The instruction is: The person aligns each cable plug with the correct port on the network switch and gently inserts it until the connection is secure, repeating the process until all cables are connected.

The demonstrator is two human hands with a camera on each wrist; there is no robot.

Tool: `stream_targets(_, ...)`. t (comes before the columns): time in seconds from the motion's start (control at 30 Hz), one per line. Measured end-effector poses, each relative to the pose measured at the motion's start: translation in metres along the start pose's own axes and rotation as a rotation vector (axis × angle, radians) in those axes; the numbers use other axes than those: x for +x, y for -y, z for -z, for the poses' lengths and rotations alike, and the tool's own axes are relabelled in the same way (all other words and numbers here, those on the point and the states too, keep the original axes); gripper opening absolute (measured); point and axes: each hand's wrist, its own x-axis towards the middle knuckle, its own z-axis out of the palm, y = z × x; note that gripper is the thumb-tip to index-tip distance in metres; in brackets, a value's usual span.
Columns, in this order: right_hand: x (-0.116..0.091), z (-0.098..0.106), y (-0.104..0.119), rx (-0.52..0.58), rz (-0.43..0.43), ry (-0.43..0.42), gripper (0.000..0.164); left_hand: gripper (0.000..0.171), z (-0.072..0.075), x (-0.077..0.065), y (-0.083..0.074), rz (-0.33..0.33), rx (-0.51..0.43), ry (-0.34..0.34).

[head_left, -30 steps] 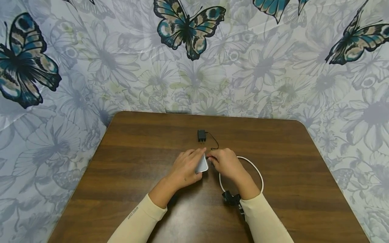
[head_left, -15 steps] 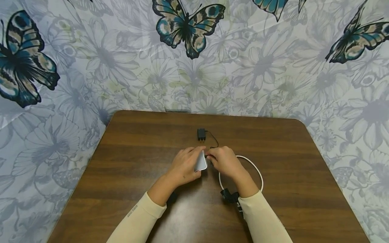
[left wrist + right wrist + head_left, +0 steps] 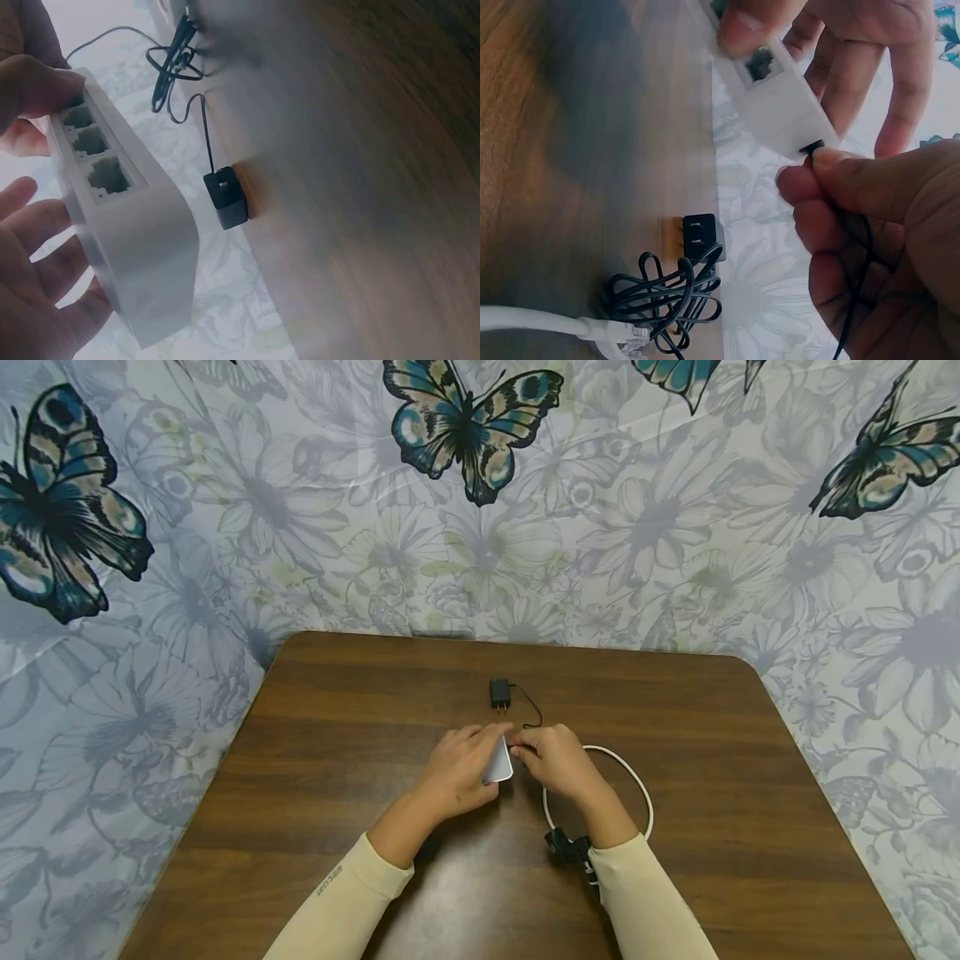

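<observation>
A small white box [image 3: 142, 247] with a row of Ethernet ports is held up off the table. My left hand [image 3: 453, 772] grips it, thumb over the port side and fingers behind. Only a pale, flat corner of it shows in the head view. My right hand [image 3: 558, 764] pinches the small black plug [image 3: 811, 148] of a thin black cord [image 3: 853, 300] between thumb and fingertips. That plug meets the box's end; how deep it sits is hidden. The cord trails down across the curled right fingers.
A black power adapter [image 3: 499, 693] lies behind my hands, prongs showing. Its cord is bundled in loops [image 3: 667, 292] beside it. A white network cable [image 3: 637, 785] curves round my right wrist, with clear plugs [image 3: 630, 335] near the black loops. The brown wooden table [image 3: 300, 827] meets a butterfly-patterned cloth [image 3: 480, 568] behind.
</observation>
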Motion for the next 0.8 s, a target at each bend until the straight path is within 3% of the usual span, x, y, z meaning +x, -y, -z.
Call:
stream_targets(0.27,0.000,-0.010,-0.001,-0.004,-0.013,-0.036,0.008,0.089,0.000,-0.001,0.002,0.033,-0.012,0.050)
stream_targets(0.47,-0.002,-0.013,-0.001,0.027,-0.021,-0.080,0.021,0.087,-0.003,-0.004,0.002,0.082,-0.025,0.063)
stream_targets(0.8,-0.001,-0.001,-0.007,-0.007,-0.002,-0.200,0.035,0.089,-0.008,-0.004,0.007,0.204,-0.049,0.045)
